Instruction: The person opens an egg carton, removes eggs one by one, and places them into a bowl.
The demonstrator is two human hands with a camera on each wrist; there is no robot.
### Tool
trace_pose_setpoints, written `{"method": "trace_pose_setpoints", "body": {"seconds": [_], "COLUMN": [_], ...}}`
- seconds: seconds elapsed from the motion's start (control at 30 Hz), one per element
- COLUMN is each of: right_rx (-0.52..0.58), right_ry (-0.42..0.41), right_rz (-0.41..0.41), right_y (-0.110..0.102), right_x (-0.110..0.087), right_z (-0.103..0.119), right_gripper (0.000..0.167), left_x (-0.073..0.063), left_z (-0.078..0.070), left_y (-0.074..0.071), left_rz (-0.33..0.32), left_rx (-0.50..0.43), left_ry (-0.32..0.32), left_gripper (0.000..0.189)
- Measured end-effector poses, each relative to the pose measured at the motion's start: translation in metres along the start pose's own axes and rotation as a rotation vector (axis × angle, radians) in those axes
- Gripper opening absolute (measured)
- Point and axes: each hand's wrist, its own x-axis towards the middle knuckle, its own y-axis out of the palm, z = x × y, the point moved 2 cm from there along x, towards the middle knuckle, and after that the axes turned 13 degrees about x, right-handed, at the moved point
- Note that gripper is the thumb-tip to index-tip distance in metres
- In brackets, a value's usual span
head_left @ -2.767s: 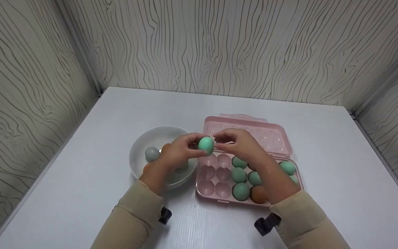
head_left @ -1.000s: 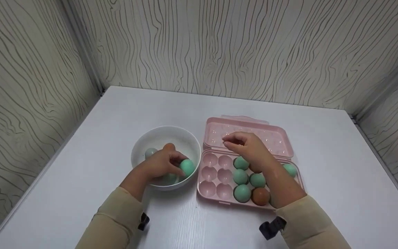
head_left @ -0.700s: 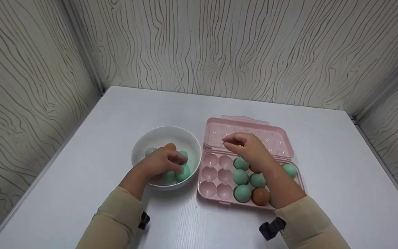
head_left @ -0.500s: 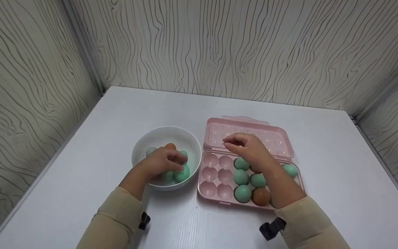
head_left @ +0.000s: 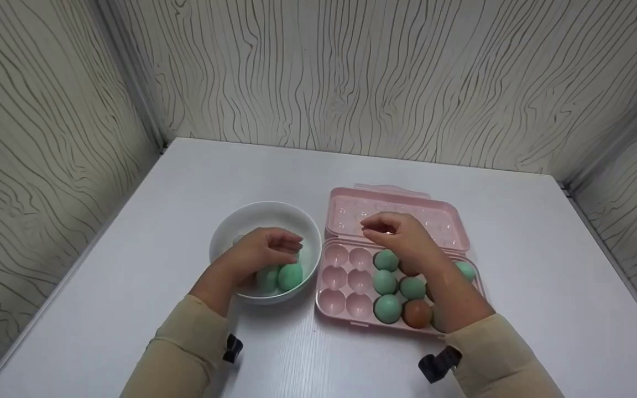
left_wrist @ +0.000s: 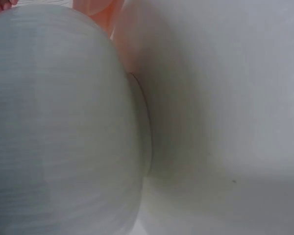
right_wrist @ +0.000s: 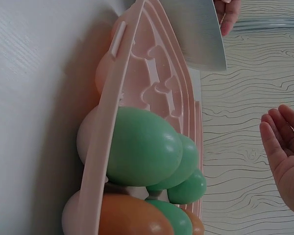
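Observation:
My left hand (head_left: 257, 253) hovers over the white bowl (head_left: 308, 232), fingers relaxed and holding nothing. A bright green egg (head_left: 291, 277) lies below its fingertips, beside a paler green egg (head_left: 267, 280); the hand hides much of the other contents. Over the pink egg carton (head_left: 347, 293), near its hinge, my right hand (head_left: 407, 237) hangs loosely curled with nothing in it. In the right wrist view its fingers (right_wrist: 270, 142) are apart from the eggs. Green eggs (head_left: 388, 308) and a brown egg (head_left: 417, 313) fill cups on the carton's right; the forearm hides some.
The carton's lid (head_left: 445, 221) lies folded back behind it. Two columns of bare cups (head_left: 333, 302) face the bowl, which stands close to the carton's left side. Patterned panels (head_left: 329, 72) surround the white table (head_left: 186, 182) at the back and sides.
Earlier my left hand held the bright green egg up near the right hand. It lowered the egg into the bowl, let go, and has risen slightly. The right hand has barely moved lately.

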Motion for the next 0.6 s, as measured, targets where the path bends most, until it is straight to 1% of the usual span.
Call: {"method": "trace_pose_setpoints", "body": {"seconds": [0.07,0.2,0.33,0.43,0.53,0.6], "right_rx": [-0.003,-0.012,-0.009,0.01,0.013,0.003], "right_ry": [0.006,0.007,0.01,0.025,0.038,0.036], "right_rz": [-0.002,-0.014,-0.016,-0.015,-0.013,-0.001], "right_y": [-0.002,-0.006,-0.01,-0.014,-0.019,-0.022], "right_x": [-0.001,-0.002,-0.005,-0.008,-0.013,-0.017], "right_z": [-0.002,-0.005,-0.009,-0.012,-0.015,-0.018], "right_gripper": [0.029,0.028,0.03,0.032,0.032,0.032], "left_x": [0.0,0.001,0.003,0.004,0.003,-0.001], "left_z": [-0.005,-0.015,-0.022,-0.026,-0.032,-0.038], "left_y": [0.0,0.001,0.002,0.003,0.003,0.003], "left_rz": [-0.005,-0.027,-0.048,-0.054,-0.048,-0.039], "left_rx": [-0.035,-0.047,-0.017,0.011,0.011,-0.001], "left_ry": [-0.008,-0.014,0.001,0.028,0.044,0.054], "left_gripper": [0.047,0.046,0.045,0.046,0.048,0.05]}}
